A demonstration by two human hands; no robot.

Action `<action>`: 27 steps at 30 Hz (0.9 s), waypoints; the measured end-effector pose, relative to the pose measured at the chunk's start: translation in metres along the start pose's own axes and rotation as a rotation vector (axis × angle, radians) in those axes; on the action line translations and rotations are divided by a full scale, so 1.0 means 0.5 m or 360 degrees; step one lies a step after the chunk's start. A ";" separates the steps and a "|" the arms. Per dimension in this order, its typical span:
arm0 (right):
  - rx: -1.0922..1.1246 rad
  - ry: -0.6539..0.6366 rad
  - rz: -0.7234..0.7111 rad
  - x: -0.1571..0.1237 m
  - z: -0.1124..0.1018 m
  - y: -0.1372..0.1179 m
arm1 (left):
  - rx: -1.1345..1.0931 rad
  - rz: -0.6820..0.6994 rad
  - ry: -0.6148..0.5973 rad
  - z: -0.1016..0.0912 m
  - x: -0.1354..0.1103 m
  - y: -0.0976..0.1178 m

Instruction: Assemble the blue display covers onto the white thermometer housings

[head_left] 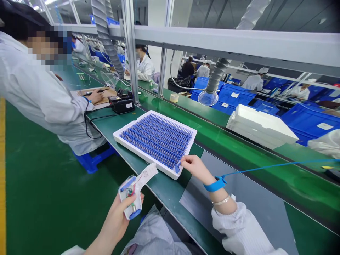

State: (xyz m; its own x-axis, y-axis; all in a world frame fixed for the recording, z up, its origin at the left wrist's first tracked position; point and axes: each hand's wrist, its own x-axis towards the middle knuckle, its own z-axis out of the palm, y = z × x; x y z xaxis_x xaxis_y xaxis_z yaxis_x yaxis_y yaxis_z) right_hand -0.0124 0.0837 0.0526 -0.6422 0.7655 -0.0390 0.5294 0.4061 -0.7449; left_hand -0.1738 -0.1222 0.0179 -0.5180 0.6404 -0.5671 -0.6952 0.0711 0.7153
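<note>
In my left hand (120, 214), held off the near edge of the bench, is an open white gun-shaped housing (143, 178). Red wires, a bit of green and blue parts show inside it, and my thumb lies across its wider end. My right hand (195, 168) is at the near right corner of a white foam tray (138, 156). Its thumb and index finger pinch at a small blue part (177, 166), partly hidden by the fingertips. Rows of many similar blue parts (156, 138) fill the tray.
A grey mat (239, 202) lies under my right forearm. A blue wrist strap (215, 185) trails its cord rightward. A black device (122, 103) with cables sits beyond the tray, near a co-worker (50, 88). Behind run a green conveyor (212, 131) and white foam boxes (261, 125).
</note>
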 end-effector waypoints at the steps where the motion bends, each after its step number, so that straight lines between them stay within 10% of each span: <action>1: 0.0090 -0.0065 -0.0063 -0.017 -0.007 -0.007 | -0.0008 -0.0019 -0.0107 0.010 -0.002 0.000; 10: 0.0333 -0.0472 -0.0437 -0.162 -0.037 -0.043 | 0.0076 -0.0377 -0.1149 0.134 -0.014 -0.044; 27: 0.0159 -0.0098 -0.0371 -0.223 -0.043 0.064 | 0.0008 -0.0085 -0.1261 0.200 -0.021 -0.144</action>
State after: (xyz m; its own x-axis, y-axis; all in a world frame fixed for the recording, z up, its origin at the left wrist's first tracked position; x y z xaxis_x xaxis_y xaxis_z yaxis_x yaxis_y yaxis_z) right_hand 0.0884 0.0221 0.0475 -0.7746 0.6240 0.1030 0.3080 0.5143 -0.8004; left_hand -0.0683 -0.0577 0.0132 0.0259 0.9895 -0.1424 -0.7059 0.1190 0.6982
